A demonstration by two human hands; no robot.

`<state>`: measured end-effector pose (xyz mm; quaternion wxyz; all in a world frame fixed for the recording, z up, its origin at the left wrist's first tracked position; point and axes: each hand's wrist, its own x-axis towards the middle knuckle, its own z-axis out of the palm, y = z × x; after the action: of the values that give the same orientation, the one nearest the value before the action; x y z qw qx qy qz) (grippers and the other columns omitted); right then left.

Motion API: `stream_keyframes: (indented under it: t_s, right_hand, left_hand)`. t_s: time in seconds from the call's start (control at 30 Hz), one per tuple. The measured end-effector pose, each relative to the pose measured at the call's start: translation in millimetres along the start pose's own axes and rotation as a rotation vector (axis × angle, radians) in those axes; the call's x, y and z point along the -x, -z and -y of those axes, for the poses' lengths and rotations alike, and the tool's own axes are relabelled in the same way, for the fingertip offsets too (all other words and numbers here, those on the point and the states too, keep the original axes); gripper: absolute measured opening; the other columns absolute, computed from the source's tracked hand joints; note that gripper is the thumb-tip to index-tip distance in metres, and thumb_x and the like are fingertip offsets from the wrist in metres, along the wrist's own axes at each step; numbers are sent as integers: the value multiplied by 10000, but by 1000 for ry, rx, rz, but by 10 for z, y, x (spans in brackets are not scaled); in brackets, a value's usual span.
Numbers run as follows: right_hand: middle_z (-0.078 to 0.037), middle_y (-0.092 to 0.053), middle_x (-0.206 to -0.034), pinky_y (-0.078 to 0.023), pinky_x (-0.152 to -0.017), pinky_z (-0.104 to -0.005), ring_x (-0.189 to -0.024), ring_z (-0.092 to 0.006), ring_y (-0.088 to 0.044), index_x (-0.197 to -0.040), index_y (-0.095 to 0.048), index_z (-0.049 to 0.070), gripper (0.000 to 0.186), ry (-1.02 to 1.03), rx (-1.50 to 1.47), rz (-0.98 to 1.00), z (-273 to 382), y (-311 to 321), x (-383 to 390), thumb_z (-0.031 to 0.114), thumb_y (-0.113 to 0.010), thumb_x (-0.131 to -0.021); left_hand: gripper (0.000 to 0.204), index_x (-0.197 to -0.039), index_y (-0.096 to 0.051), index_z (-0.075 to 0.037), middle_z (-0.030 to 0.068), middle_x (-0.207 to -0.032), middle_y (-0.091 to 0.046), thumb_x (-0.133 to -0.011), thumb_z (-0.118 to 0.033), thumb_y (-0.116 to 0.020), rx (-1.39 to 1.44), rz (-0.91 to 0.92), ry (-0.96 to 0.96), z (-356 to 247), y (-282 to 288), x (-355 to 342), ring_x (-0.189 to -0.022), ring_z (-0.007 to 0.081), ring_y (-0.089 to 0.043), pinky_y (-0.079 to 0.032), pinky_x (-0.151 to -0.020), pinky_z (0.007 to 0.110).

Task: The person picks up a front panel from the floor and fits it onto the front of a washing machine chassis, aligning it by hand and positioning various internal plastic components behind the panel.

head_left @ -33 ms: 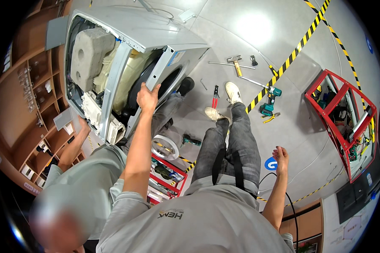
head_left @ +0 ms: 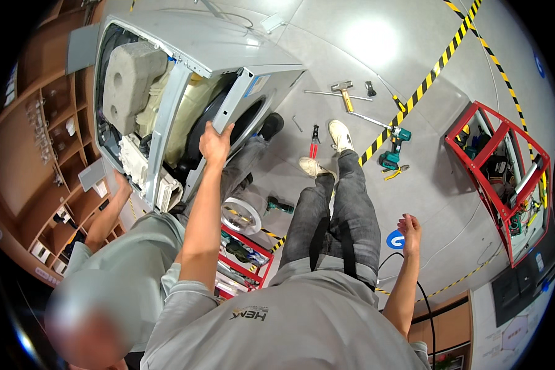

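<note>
A grey washing machine (head_left: pixel 228 46) with its top off stands at the left, tilted in the picture. Inside it a pale concrete counterweight (head_left: pixel 113 92) and cream plastic parts show. My left hand (head_left: pixel 214 145) grips the edge of its front panel (head_left: pixel 239 92), fingers hooked over the metal and partly hidden. Away to the right, my right hand (head_left: pixel 411 233) hangs over the floor with loosely bent fingers, holding nothing. A co-worker (head_left: pixel 129 259) crouches at my left, one hand (head_left: pixel 123 185) by the machine's near left corner.
On the floor ahead lie a hammer (head_left: pixel 346 97), red-handled pliers (head_left: pixel 315 143), a teal cordless drill (head_left: pixel 393 151) and yellow-handled pliers (head_left: pixel 396 172). A round ring (head_left: pixel 227 217) and another drill (head_left: pixel 280 205) lie beside my legs. A red tool cart (head_left: pixel 465 160) stands at the right.
</note>
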<state>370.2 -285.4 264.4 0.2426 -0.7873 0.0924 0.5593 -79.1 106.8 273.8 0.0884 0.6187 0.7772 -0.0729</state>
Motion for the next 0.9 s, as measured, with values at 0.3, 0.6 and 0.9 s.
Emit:
stream_keyframes:
  t_s: [0.3, 0.6, 0.9]
  right_hand:
    - [-67, -603, -891, -464, -706, -269, -786, -138, -570, -1042, -581, 29, 362, -14, 23, -14, 90, 45, -44, 354, -565, -885]
    - [-69, -606, -885, -461, -703, -268, -784, -138, -568, -1030, -590, 28, 366, 41, 54, -2, 274, 106, -152, 363, -558, -888]
    - [-72, -611, -881, -465, -718, -279, -786, -143, -571, -1037, -587, 26, 359, 1, -40, -44, 419, -146, -93, 348, -575, -877]
  left_hand:
    - [584, -993, -548, 43, 243, -770, -623, -699, -431, -721, 22, 69, 26, 12, 23, -27, -783, 401, -615, -479, -699, 452]
    - [640, -1062, -538, 55, 275, -843, -624, -700, -441, -718, 35, 62, 8, 35, 9, -31, -842, 421, -602, -475, -728, 467]
    - [583, -1006, -541, 40, 278, -830, -621, -709, -432, -710, 26, 88, -7, 27, 54, -87, -845, 427, -597, -467, -726, 484]
